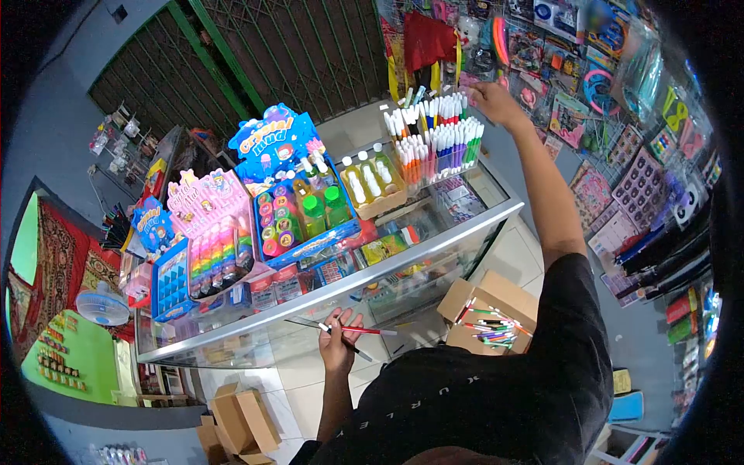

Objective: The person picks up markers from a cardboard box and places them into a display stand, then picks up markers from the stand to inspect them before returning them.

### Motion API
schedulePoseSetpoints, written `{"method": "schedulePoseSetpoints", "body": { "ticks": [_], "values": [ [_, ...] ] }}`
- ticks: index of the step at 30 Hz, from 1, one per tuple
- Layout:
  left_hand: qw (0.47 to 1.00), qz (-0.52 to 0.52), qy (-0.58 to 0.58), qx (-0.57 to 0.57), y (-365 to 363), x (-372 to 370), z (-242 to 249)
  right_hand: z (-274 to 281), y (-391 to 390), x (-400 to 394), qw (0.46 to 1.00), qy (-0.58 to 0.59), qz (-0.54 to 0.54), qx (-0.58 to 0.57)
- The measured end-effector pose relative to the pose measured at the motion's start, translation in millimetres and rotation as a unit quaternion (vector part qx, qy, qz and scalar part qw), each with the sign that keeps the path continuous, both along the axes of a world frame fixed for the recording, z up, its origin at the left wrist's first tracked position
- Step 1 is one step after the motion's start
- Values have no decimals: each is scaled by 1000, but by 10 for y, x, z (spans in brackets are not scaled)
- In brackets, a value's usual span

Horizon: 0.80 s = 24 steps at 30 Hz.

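Note:
My left hand (pixel 337 343), palm up in front of the glass counter, holds a few slim pens. One is a red pen (pixel 369 331) pointing right; darker ones cross the fingers. Stretched out to the far right end of the counter, my right hand (pixel 497 105) is at the back corner of a clear rack (pixel 422 172). Its fingers look curled together there, and whatever is between them is too small to make out. Rows of white-capped markers (pixel 447 138) in orange, blue, purple, green and red stand upright in the rack.
A glass display counter (pixel 341 288) crosses in front of me, carrying toy boxes such as a blue Crystal Mud box (pixel 271 147) and a tray of bottles (pixel 372 203). An open carton (pixel 515 298) of loose pens sits below right; another carton (pixel 242 418) lies lower left. Packaged goods cover the right wall.

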<state>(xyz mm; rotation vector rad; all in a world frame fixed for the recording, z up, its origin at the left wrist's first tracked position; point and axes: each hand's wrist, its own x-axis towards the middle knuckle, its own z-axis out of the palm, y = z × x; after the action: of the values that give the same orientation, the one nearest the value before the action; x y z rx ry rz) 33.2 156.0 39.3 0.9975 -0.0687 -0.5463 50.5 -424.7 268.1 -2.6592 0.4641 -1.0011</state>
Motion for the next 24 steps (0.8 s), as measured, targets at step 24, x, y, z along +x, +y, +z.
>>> {"method": "schedulePoseSetpoints", "body": {
  "ticks": [24],
  "values": [
    [975, -86, -22, -203, -936, 301, 620, -1619, 3243, -1099, 737, -19, 287, 611]
  ]
}}
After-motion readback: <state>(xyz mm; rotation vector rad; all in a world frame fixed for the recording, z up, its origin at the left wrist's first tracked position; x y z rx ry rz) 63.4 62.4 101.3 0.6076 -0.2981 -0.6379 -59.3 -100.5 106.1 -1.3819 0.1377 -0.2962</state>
